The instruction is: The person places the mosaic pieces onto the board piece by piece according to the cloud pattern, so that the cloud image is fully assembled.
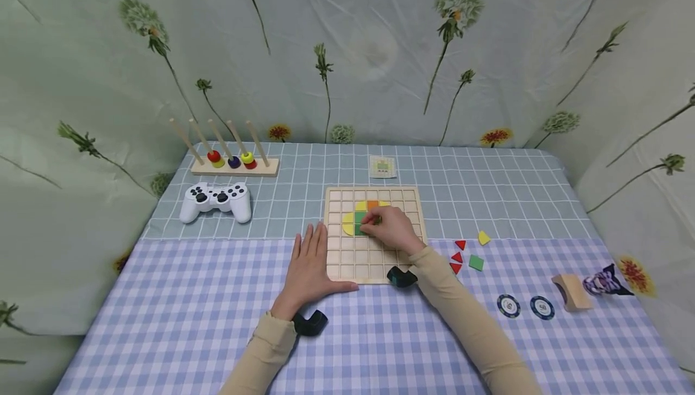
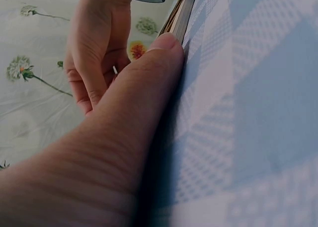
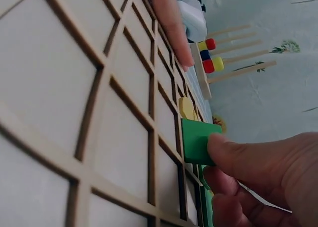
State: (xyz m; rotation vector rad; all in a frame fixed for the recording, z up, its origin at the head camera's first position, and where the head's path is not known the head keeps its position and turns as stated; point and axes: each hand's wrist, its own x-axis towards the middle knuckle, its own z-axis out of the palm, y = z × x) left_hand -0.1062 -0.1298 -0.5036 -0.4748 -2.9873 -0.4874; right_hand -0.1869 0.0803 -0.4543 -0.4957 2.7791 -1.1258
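Observation:
A wooden grid board (image 1: 347,259) lies in front of me with several coloured tiles set in its far middle cells: yellow curved pieces (image 1: 348,224), an orange square (image 1: 372,205) and green squares. Between thumb and fingers, my right hand (image 1: 393,227) pinches a green square tile (image 3: 198,141), tilted with its lower edge right at the grid's ridges. My left hand (image 1: 311,271) lies with straight fingers along the board's left edge, and its thumb (image 2: 156,63) reaches along the front edge. The right palm hides part of the tiles in the head view.
Right of the board lie red triangles (image 1: 456,257), a loose green square (image 1: 476,262) and a yellow piece (image 1: 484,237). Farther right are two chips (image 1: 508,306), a wooden arch block (image 1: 573,292) and a small cutout figure. A patterned card (image 1: 382,167), white game controller (image 1: 215,200) and peg stand (image 1: 266,169) stand farther back.

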